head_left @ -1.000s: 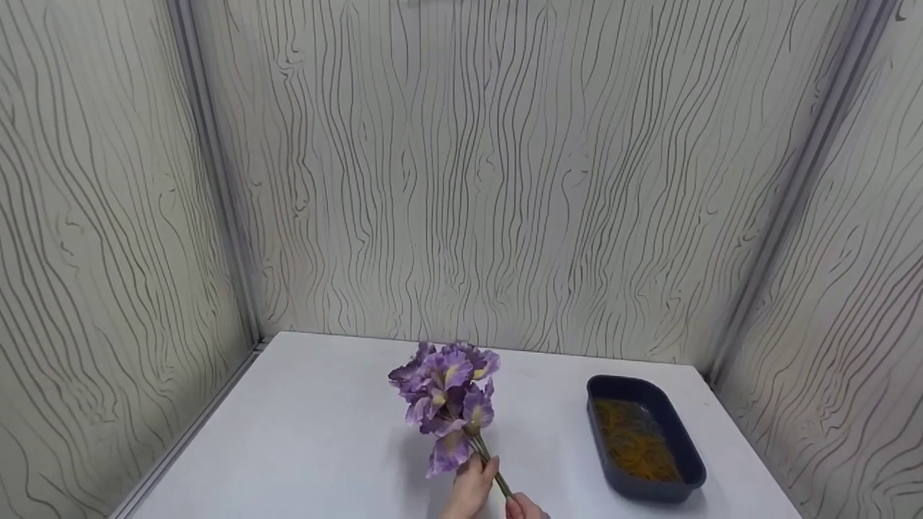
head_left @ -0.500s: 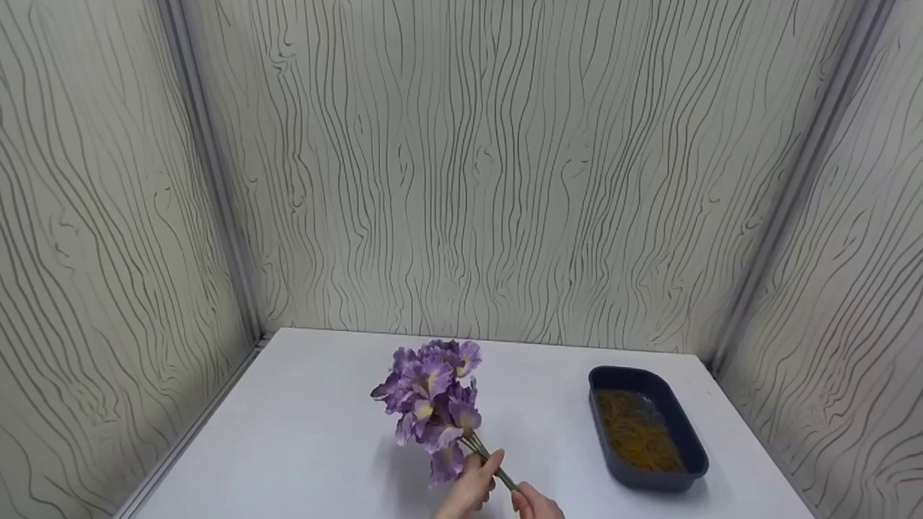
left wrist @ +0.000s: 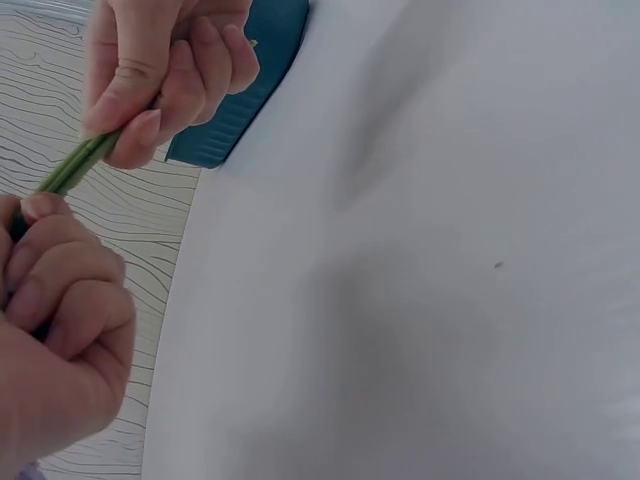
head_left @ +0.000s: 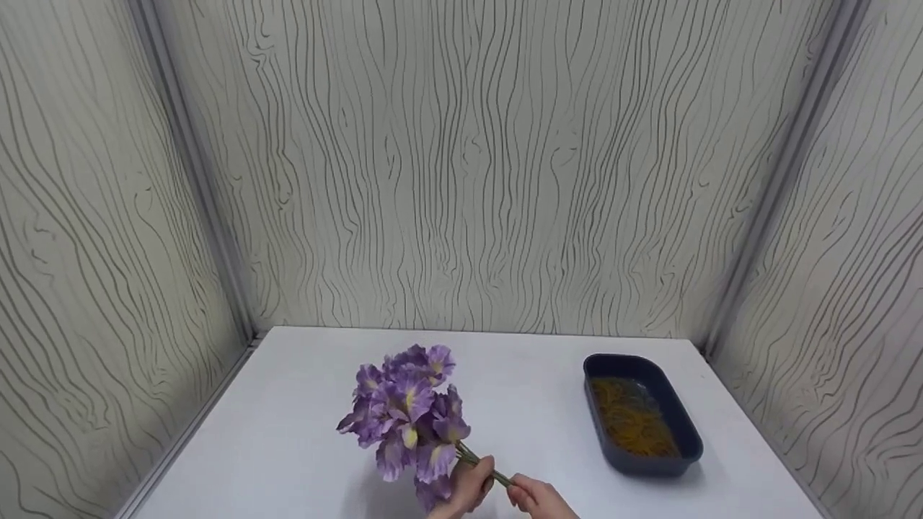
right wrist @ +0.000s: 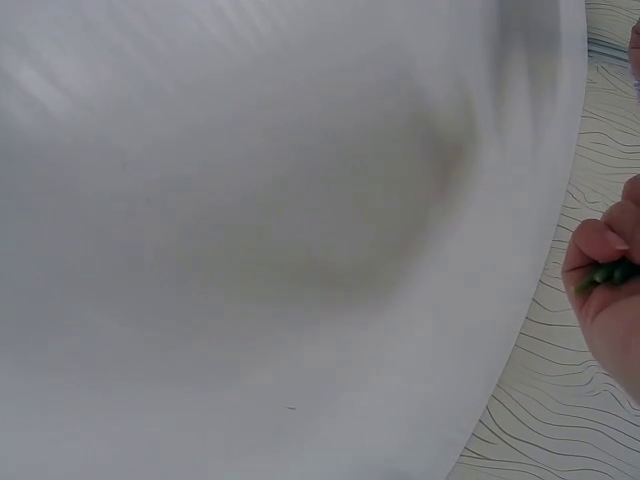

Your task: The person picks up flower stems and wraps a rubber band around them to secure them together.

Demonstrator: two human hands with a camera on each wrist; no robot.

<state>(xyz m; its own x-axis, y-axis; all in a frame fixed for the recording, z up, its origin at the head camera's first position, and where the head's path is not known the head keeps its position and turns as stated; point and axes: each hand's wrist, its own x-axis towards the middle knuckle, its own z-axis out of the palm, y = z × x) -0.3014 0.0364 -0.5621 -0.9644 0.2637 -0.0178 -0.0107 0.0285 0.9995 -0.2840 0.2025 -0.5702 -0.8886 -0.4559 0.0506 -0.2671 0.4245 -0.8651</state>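
Observation:
A bunch of purple irises (head_left: 407, 411) with yellow-marked petals leans up and to the left over the table. My left hand (head_left: 470, 484) grips its green stems just below the blooms. Lower down, toward the cut ends, my right hand (head_left: 539, 496) pinches the same stems. In the left wrist view, the curled left hand (left wrist: 70, 300) and the pinching right hand (left wrist: 170, 80) have a short length of stems (left wrist: 72, 168) between them. Green stem ends (right wrist: 610, 272) poke out of the right hand (right wrist: 615, 320) in the right wrist view.
A dark blue rectangular tub (head_left: 652, 467) stands to the right on the white table (head_left: 281, 411). Inside lie many thin yellow-brown loops (head_left: 634, 422) resembling rubber bands. Wood-grain-patterned panels (head_left: 461, 180) enclose the table at the back and both sides.
The flowers have swung left and tilted further over, with the left hand still around the stems. My right hand has shifted slightly right and up in the head view, which has itself moved a little.

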